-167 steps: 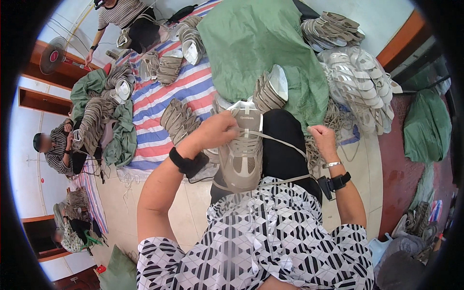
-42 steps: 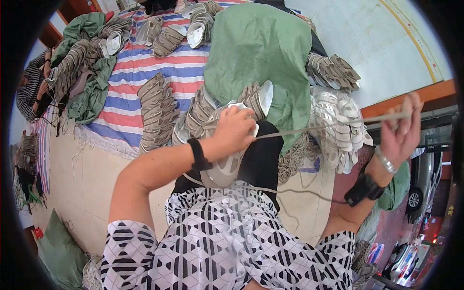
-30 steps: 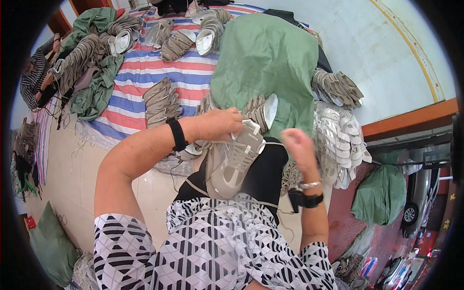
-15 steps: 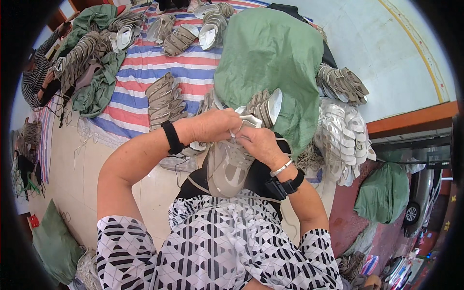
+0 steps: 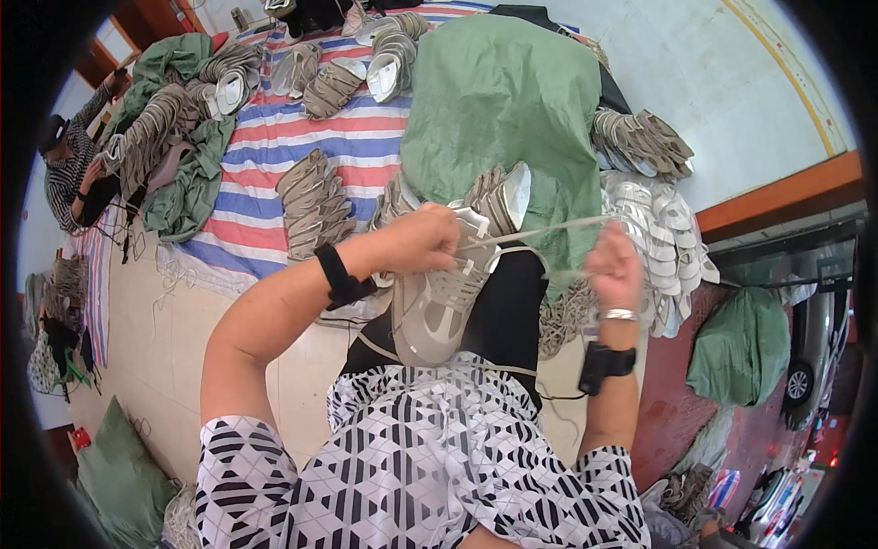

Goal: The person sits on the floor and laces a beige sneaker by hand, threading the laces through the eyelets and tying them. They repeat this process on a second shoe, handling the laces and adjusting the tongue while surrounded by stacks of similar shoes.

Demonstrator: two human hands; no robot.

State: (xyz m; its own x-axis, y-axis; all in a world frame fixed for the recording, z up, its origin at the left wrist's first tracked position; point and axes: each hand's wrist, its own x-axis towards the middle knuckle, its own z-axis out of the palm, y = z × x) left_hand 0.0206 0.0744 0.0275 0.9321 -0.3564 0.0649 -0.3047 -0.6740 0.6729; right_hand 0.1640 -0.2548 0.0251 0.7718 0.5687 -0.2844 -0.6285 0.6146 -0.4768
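Observation:
A beige and grey shoe upper [image 5: 428,316] lies on my lap, its toe toward me and its white-lined opening away. My left hand [image 5: 425,240] is closed at the left side of the opening, gripping the upper by the eyelets; its fingertips are partly hidden. My right hand [image 5: 615,267] is raised well to the right, closed on a pale shoelace [image 5: 535,231]. The lace stretches taut from the upper's eyelets to that hand. A second pale strand, blurred, hangs just left of the right fist.
Stacked shoe uppers [image 5: 315,206] lie on a striped sheet [image 5: 315,137] ahead. Beside them is a big green cover [image 5: 498,110]. White-toned uppers [image 5: 654,247] and a bundle of laces [image 5: 565,320] are at right. Another person [image 5: 69,174] works at far left.
My right hand has moved away from the shoe upper to the right, drawing the lace out straight. My left hand has stayed near the opening.

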